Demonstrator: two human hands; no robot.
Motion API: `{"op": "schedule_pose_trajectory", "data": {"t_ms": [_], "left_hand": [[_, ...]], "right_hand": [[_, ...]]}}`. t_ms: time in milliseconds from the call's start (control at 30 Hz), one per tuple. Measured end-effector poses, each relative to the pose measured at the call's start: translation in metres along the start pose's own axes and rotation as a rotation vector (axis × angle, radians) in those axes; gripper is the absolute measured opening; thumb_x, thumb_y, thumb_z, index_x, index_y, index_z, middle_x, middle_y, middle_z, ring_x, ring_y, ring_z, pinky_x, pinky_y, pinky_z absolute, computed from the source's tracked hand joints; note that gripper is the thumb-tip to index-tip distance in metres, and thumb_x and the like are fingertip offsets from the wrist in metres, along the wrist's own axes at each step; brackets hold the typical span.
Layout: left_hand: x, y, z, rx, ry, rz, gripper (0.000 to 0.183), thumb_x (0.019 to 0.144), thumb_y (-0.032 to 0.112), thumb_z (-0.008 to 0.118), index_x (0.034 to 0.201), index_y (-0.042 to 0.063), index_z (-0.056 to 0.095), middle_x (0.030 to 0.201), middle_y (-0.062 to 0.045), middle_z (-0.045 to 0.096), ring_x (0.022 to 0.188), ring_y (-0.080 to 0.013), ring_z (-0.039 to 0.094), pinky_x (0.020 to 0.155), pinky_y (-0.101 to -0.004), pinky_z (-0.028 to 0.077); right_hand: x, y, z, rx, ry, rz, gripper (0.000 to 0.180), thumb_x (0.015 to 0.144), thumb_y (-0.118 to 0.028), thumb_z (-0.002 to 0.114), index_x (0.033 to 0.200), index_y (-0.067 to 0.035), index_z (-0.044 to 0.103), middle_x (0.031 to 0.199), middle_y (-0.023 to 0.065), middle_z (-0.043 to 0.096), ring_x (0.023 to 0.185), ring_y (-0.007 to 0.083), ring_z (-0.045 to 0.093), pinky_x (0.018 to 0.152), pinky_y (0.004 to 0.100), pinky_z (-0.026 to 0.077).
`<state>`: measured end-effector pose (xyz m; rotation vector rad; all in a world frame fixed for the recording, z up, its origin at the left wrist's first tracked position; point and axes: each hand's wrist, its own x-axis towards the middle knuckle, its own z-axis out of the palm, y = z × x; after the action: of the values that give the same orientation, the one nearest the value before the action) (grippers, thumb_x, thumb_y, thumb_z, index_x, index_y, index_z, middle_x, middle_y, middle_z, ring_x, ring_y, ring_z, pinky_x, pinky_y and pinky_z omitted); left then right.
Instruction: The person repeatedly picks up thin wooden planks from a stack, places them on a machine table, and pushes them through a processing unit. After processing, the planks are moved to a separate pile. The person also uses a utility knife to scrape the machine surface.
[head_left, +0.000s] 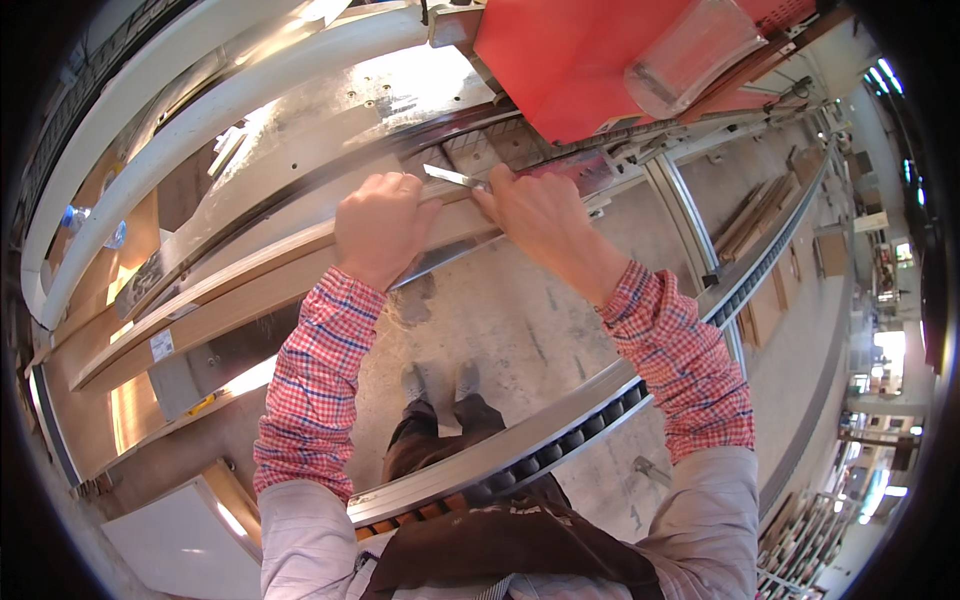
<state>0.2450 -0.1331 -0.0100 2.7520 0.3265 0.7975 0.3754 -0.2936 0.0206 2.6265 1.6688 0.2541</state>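
Note:
My left hand (379, 225) is closed over a long wooden board (255, 271), with the fingers across its upper edge and the thumb towards the right. My right hand (538, 215) holds a snap-off utility knife (454, 176). Its bare blade points left, above the board and towards my left hand, and the handle is mostly hidden in my fist. The board slants from lower left to upper right and bears a small white label (161, 345) near its left end. Beneath my right hand, the board's far end is partly covered.
A red machine hood (570, 60) with a clear plastic guard (694, 56) rises at upper right. Between me and the board runs a metal roller rail (555, 427). A curved white tube (247, 97) arches at upper left. Wooden boards (757, 214) lie beyond the rail.

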Motion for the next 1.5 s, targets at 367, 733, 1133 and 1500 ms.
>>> {"op": "schedule_pose_trajectory", "data": {"t_ms": [367, 733, 1133, 1500], "left_hand": [[0.003, -0.004, 0.005, 0.087, -0.001, -0.021, 0.03, 0.085, 0.034, 0.066, 0.08, 0.005, 0.06, 0.08, -0.011, 0.063, 0.077, -0.0305, 0.063, 0.066, -0.0415, 0.05], [0.004, -0.003, 0.0, 0.092, -0.014, -0.05, 0.026, 0.082, 0.032, 0.065, 0.078, 0.006, 0.063, 0.079, -0.011, 0.065, 0.078, -0.0296, 0.065, 0.065, -0.0409, 0.053], [0.002, 0.0, 0.0, 0.056, -0.013, -0.029, 0.025, 0.079, 0.03, 0.069, 0.077, 0.006, 0.063, 0.079, -0.01, 0.065, 0.078, -0.0276, 0.065, 0.064, -0.0389, 0.053], [0.006, 0.005, -0.001, 0.068, -0.086, -0.044, 0.027, 0.081, 0.032, 0.068, 0.082, 0.006, 0.066, 0.083, -0.01, 0.066, 0.082, -0.0262, 0.065, 0.068, -0.0385, 0.053]], "right_hand": [[0.019, 0.003, 0.008, 0.072, -0.052, 0.049, 0.042, 0.097, -0.044, 0.05, 0.088, -0.003, 0.056, 0.065, 0.0141, 0.068, 0.063, 0.0314, 0.07, 0.055, 0.0412, 0.055], [0.006, 0.01, 0.005, 0.057, -0.068, 0.033, 0.041, 0.096, -0.041, 0.05, 0.088, -0.002, 0.058, 0.067, 0.0151, 0.068, 0.063, 0.0325, 0.069, 0.056, 0.0413, 0.055], [0.003, 0.009, -0.008, 0.048, -0.076, 0.013, 0.041, 0.096, -0.042, 0.051, 0.085, -0.003, 0.056, 0.064, 0.0136, 0.066, 0.061, 0.0321, 0.068, 0.054, 0.0413, 0.054], [0.01, 0.027, 0.026, -0.014, 0.074, 0.061, 0.039, 0.096, -0.042, 0.053, 0.082, -0.005, 0.054, 0.055, 0.0109, 0.062, 0.052, 0.0287, 0.066, 0.045, 0.0374, 0.051]]}}
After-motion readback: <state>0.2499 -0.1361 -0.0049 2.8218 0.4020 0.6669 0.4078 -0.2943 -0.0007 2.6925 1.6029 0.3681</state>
